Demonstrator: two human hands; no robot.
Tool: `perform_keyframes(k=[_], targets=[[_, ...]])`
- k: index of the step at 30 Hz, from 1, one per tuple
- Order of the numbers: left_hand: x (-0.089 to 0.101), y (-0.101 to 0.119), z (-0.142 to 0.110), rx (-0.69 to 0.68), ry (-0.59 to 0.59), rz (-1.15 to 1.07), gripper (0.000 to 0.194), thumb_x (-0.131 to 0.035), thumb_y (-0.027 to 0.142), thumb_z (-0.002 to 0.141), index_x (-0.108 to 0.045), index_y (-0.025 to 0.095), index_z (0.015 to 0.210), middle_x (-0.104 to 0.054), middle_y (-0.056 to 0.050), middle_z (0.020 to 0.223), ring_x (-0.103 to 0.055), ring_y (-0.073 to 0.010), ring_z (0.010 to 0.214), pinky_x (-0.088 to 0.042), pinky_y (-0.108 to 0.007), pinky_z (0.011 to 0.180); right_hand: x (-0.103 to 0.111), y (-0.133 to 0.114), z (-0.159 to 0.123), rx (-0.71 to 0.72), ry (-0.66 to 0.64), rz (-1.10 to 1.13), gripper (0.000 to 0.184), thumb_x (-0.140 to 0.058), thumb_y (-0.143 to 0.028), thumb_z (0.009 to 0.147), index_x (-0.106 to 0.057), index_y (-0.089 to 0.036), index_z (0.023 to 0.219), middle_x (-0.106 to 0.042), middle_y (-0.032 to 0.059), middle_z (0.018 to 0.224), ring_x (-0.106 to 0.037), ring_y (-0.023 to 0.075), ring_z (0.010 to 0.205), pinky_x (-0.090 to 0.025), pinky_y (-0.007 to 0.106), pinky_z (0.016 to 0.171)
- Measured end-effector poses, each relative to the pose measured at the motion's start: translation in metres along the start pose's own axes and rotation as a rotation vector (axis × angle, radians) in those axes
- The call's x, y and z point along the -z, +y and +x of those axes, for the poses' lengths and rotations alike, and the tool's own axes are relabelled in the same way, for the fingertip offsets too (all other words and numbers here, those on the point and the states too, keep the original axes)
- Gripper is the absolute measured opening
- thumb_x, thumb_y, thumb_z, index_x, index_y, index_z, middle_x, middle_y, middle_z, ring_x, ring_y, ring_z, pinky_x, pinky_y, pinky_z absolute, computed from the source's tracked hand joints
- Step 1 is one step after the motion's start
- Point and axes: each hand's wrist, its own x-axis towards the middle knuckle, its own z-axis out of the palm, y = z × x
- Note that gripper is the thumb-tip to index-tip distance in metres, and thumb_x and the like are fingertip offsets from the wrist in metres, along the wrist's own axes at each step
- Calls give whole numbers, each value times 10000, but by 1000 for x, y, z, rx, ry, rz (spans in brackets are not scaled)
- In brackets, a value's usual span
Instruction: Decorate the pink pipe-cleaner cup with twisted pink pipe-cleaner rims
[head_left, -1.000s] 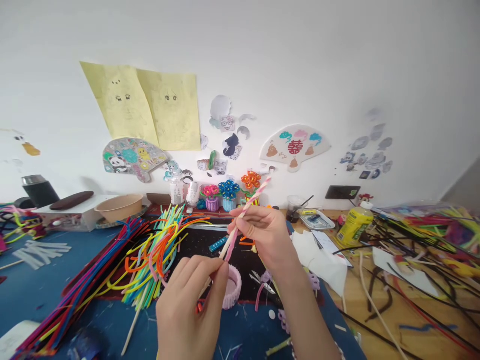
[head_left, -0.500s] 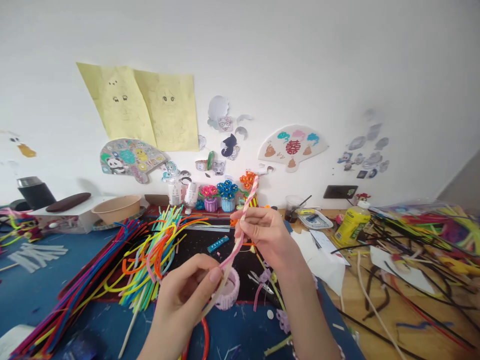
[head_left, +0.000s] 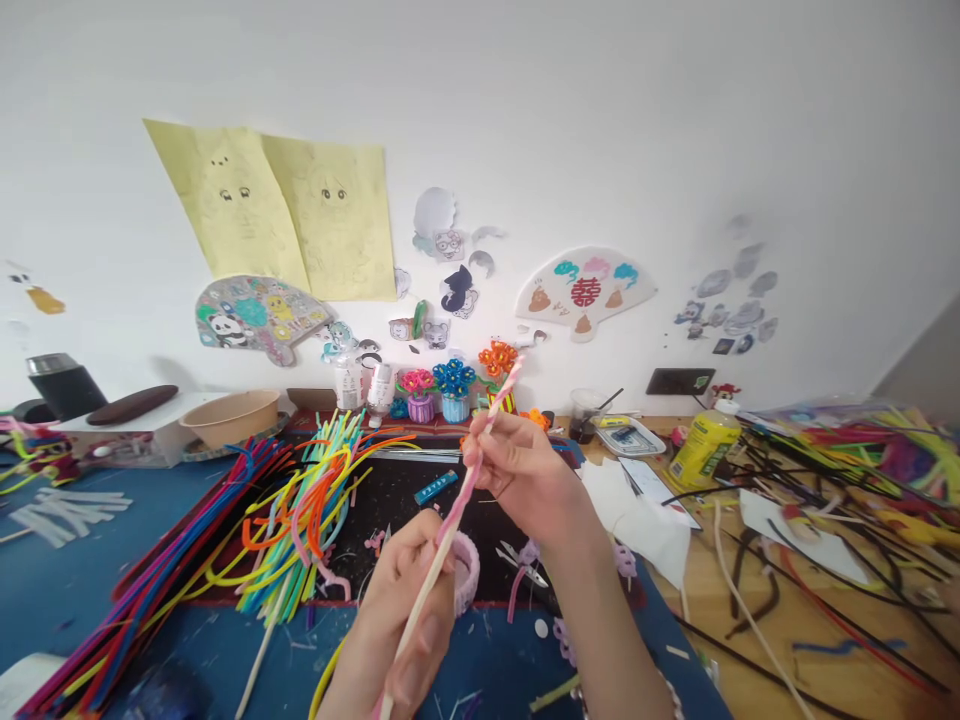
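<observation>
A pink and a cream pipe cleaner [head_left: 501,400] are twisted together at their upper end, like a striped cord. My right hand [head_left: 517,470] pinches this twist between thumb and fingertips, its tip slanting up and to the right. Below, my left hand [head_left: 412,600] is closed around the lower strands; the cream one runs over the fingers towards me, and the pink one partly disappears behind them. Just behind my left hand stands a small lilac ring-shaped pot [head_left: 466,575], partly covered. Small scissors [head_left: 523,563] lie beneath my right wrist beside purple fuzzy flower pieces [head_left: 564,640].
To the left lie bundles of coloured pipe cleaners [head_left: 322,520]. A blue lighter [head_left: 436,487] rests on the black mat. Small potted flowers [head_left: 455,385] line the wall. A yellow bottle [head_left: 705,445] and tangled black pipe cleaners [head_left: 757,590] occupy the right side.
My left hand has turned and curled more tightly, shifting right in front of the lilac pot. The lower strands now cross over its fingers. My right hand keeps its pinch.
</observation>
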Motion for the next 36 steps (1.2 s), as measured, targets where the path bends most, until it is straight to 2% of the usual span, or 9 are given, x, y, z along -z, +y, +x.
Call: perform_keyframes(k=[3, 11, 14, 19, 25, 26, 30, 34, 36], targets=[[0, -1, 2, -55, -86, -85, 137, -601, 250, 905, -572, 166, 801, -508, 90, 456, -250, 37, 217, -284, -39, 289, -5, 0, 0, 4, -31, -51, 130, -758, -278, 770, -713, -164, 812, -687, 12, 720, -604, 74, 573, -440, 185, 540], [-22, 25, -4, -105, 308, 470, 309, -736, 396, 782, -590, 134, 704, -615, 33, 476, -469, -21, 255, -289, -43, 283, 1, -16, -7, 29, -7, -295, 146, -814, -259, 715, -727, -152, 765, -687, 13, 626, -631, 96, 523, -466, 188, 491], [-19, 31, -10, -130, 324, 582, 294, -733, 394, 782, -610, 140, 698, -642, 19, 498, -516, -54, 279, -329, -74, 284, 3, -16, -8, 25, -4, -331, 143, -820, -251, 717, -730, -148, 758, -694, 26, 630, -650, 110, 548, -490, 195, 505], [-4, 30, -13, -129, 57, 520, 198, -703, 330, 823, -667, 149, 751, -647, -1, 481, -585, -78, 386, -457, -122, 416, -3, -6, -5, -6, -156, -109, 222, -823, -324, 718, -705, -138, 683, -646, 16, 567, -600, 86, 470, -445, 164, 428], [4, -12, 24, -267, -493, -35, 200, -518, 338, 941, -665, 205, 912, -338, 106, 388, -272, -12, 257, -280, -80, 319, -22, 7, -4, -126, -240, 288, 248, -868, -244, 665, -647, -135, 638, -575, -31, 549, -474, 13, 413, -411, 90, 419], [6, -18, 29, -258, -494, -66, 203, -496, 321, 952, -667, 212, 929, -315, 108, 396, -261, -15, 259, -277, -86, 323, -24, 7, -4, -119, -203, 332, 250, -872, -227, 659, -641, -135, 639, -565, -38, 548, -464, 9, 424, -416, 78, 431], [13, -20, 28, -242, -365, 131, 147, -609, 327, 892, -676, 202, 852, -428, 87, 422, -346, -14, 318, -330, -108, 394, -24, 3, -4, -84, 0, 433, 231, -885, -150, 619, -661, -145, 675, -561, -51, 582, -455, 5, 468, -436, 40, 473], [5, 1, 8, -239, -10, 450, 296, -691, 456, 808, -670, 162, 789, -558, 31, 486, -465, -48, 405, -367, -139, 434, -17, -3, -4, 67, 143, 236, 190, -884, -195, 617, -710, -141, 674, -608, -19, 596, -530, 37, 514, -460, 78, 479], [-7, 8, 2, -361, 174, 595, 282, -689, 448, 811, -667, 174, 876, -603, 21, 554, -493, -61, 452, -384, -149, 456, -15, -4, -4, 143, 197, 78, 172, -862, -239, 649, -722, -140, 663, -632, 6, 605, -570, 69, 543, -476, 128, 498]])
